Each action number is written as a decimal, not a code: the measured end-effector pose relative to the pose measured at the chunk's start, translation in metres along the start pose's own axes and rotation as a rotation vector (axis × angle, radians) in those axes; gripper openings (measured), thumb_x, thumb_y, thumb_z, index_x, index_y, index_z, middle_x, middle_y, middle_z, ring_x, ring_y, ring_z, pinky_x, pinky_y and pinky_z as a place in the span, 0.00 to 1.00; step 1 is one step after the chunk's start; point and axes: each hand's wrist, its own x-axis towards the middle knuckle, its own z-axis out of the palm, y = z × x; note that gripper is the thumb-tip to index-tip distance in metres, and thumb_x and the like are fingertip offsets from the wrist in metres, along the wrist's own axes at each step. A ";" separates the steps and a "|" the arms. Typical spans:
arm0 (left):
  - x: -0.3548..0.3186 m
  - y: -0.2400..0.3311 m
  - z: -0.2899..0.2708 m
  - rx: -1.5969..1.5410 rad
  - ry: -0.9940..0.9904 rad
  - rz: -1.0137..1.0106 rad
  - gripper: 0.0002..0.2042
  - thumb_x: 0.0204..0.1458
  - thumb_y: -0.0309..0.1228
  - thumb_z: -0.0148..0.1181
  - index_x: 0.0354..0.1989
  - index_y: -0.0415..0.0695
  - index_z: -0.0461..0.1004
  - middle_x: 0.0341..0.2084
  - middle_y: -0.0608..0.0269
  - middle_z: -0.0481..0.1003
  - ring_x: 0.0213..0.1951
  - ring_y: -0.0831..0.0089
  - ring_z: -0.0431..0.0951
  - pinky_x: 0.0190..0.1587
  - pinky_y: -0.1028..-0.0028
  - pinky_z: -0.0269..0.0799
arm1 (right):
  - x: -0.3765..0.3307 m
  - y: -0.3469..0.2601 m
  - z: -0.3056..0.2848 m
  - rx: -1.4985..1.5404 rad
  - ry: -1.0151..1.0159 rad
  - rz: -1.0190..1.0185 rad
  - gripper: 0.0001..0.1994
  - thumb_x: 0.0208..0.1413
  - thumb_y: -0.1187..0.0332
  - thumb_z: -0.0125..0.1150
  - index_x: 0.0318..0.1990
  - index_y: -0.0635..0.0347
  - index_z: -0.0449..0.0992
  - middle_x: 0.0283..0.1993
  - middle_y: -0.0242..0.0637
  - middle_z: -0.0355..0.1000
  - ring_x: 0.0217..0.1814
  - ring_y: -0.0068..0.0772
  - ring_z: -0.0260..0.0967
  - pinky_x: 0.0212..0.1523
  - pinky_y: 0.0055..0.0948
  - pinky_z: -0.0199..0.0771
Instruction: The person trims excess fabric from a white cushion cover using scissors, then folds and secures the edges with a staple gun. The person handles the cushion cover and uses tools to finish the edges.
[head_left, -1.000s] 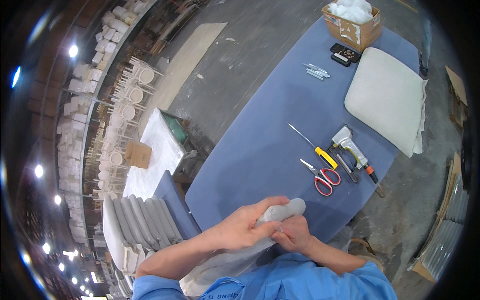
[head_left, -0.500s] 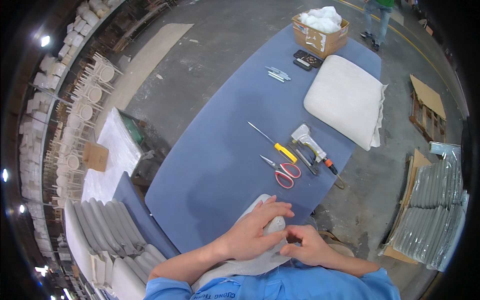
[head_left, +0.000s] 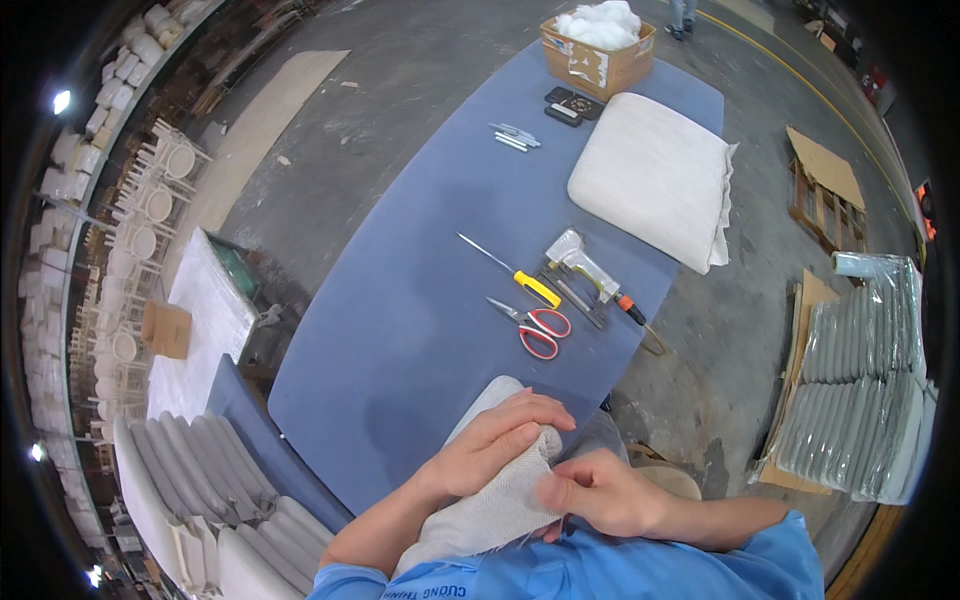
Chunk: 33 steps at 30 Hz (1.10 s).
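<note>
A light grey fabric-covered cushion (head_left: 497, 508) stands tilted against me at the near edge of the blue table (head_left: 400, 300). My left hand (head_left: 492, 442) is wrapped over its upper part, fingers together and pressing the fabric. On the right side, my right hand (head_left: 610, 494) is closed in a pinch on the cover's frayed edge. Beyond the hands lie red-handled scissors (head_left: 534, 328), a yellow-handled pointed tool (head_left: 536, 289) and a metal air staple gun (head_left: 585, 265) with a hose. The cushion's underside is hidden.
Another light cushion (head_left: 652, 180) lies farther back, near a cardboard box (head_left: 600, 68) of white stuffing, a black case (head_left: 563, 108) and several thin rods (head_left: 514, 137). Stacked grey cushions (head_left: 200, 465) stand at left; plastic-wrapped ones (head_left: 850, 385) stand at right beside a pallet (head_left: 825, 205).
My view has shifted, so the table's things appear farther left and higher. The right hand has closed on the fabric edge and drawn it down; the left hand lies flatter over the cushion.
</note>
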 end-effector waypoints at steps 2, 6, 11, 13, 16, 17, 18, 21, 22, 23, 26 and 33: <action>0.001 0.004 0.003 0.084 0.018 0.013 0.15 0.71 0.34 0.47 0.57 0.42 0.76 0.56 0.57 0.74 0.64 0.58 0.70 0.76 0.51 0.45 | 0.002 -0.008 0.008 0.068 0.049 0.055 0.29 0.70 0.43 0.57 0.38 0.66 0.84 0.30 0.31 0.76 0.31 0.19 0.70 0.30 0.26 0.68; 0.001 0.008 0.005 0.262 0.017 0.107 0.14 0.69 0.33 0.48 0.56 0.42 0.76 0.54 0.57 0.75 0.61 0.56 0.72 0.75 0.48 0.44 | -0.005 -0.043 0.012 -0.209 0.126 0.283 0.32 0.71 0.40 0.53 0.30 0.63 0.82 0.25 0.29 0.73 0.25 0.18 0.65 0.26 0.27 0.64; 0.006 0.000 0.014 0.054 -0.004 0.096 0.15 0.69 0.33 0.47 0.53 0.41 0.77 0.50 0.56 0.77 0.57 0.56 0.74 0.72 0.57 0.54 | -0.006 -0.042 0.023 -0.280 0.153 0.315 0.31 0.72 0.42 0.51 0.25 0.59 0.78 0.21 0.26 0.68 0.21 0.18 0.60 0.23 0.27 0.61; 0.014 -0.007 0.003 -0.010 -0.110 0.065 0.16 0.70 0.34 0.44 0.51 0.40 0.78 0.46 0.55 0.79 0.53 0.56 0.75 0.68 0.60 0.59 | -0.005 -0.032 0.031 -0.136 0.178 0.283 0.30 0.72 0.42 0.52 0.27 0.60 0.77 0.20 0.26 0.66 0.21 0.18 0.60 0.22 0.27 0.61; 0.029 -0.016 -0.008 -0.029 -0.223 0.061 0.18 0.71 0.35 0.41 0.47 0.38 0.79 0.41 0.53 0.80 0.48 0.58 0.77 0.60 0.61 0.66 | -0.006 -0.018 0.038 0.012 0.197 0.295 0.29 0.72 0.42 0.52 0.30 0.61 0.77 0.20 0.27 0.66 0.21 0.20 0.63 0.23 0.26 0.63; 0.031 -0.018 -0.009 -0.022 -0.251 0.067 0.19 0.71 0.36 0.41 0.46 0.38 0.79 0.40 0.53 0.81 0.47 0.59 0.78 0.58 0.62 0.68 | -0.008 -0.014 0.035 0.016 0.177 0.298 0.29 0.72 0.42 0.51 0.31 0.62 0.77 0.20 0.28 0.67 0.22 0.20 0.64 0.24 0.26 0.64; 0.033 -0.020 -0.008 -0.108 -0.241 0.029 0.19 0.71 0.37 0.41 0.46 0.37 0.79 0.40 0.53 0.81 0.46 0.60 0.79 0.56 0.63 0.69 | -0.009 -0.017 0.035 0.028 0.158 0.300 0.29 0.72 0.42 0.51 0.32 0.63 0.78 0.21 0.29 0.67 0.23 0.20 0.65 0.25 0.25 0.65; 0.029 -0.027 -0.003 -0.320 -0.195 -0.057 0.20 0.72 0.38 0.42 0.46 0.36 0.78 0.40 0.53 0.81 0.44 0.64 0.79 0.52 0.66 0.72 | -0.011 -0.033 0.044 -0.172 0.237 0.331 0.31 0.74 0.43 0.49 0.32 0.65 0.77 0.21 0.31 0.68 0.25 0.24 0.69 0.28 0.30 0.69; 0.027 -0.028 -0.001 -0.361 -0.172 -0.066 0.20 0.72 0.39 0.42 0.46 0.36 0.78 0.40 0.53 0.81 0.44 0.65 0.79 0.51 0.66 0.73 | -0.010 -0.029 0.044 -0.223 0.227 0.222 0.31 0.74 0.43 0.49 0.32 0.66 0.77 0.20 0.33 0.68 0.24 0.28 0.70 0.29 0.33 0.70; 0.025 -0.029 -0.001 -0.402 -0.146 -0.074 0.20 0.72 0.40 0.42 0.46 0.36 0.78 0.40 0.53 0.81 0.44 0.66 0.79 0.50 0.67 0.73 | -0.008 -0.023 0.045 -0.274 0.216 0.114 0.31 0.74 0.44 0.49 0.32 0.67 0.77 0.20 0.35 0.69 0.23 0.31 0.70 0.29 0.36 0.71; 0.022 -0.027 0.000 -0.370 -0.130 -0.032 0.21 0.71 0.41 0.43 0.47 0.36 0.78 0.40 0.52 0.81 0.44 0.66 0.80 0.51 0.67 0.73 | -0.001 -0.019 0.047 -0.441 0.204 -0.007 0.31 0.74 0.45 0.50 0.30 0.67 0.77 0.20 0.38 0.70 0.23 0.32 0.69 0.28 0.36 0.70; 0.015 -0.035 -0.004 -0.274 -0.089 0.179 0.17 0.67 0.36 0.47 0.46 0.37 0.79 0.40 0.53 0.83 0.43 0.61 0.80 0.54 0.63 0.67 | 0.021 -0.007 0.053 -0.548 0.156 -0.227 0.32 0.75 0.49 0.47 0.21 0.66 0.73 0.18 0.46 0.69 0.21 0.45 0.68 0.27 0.42 0.68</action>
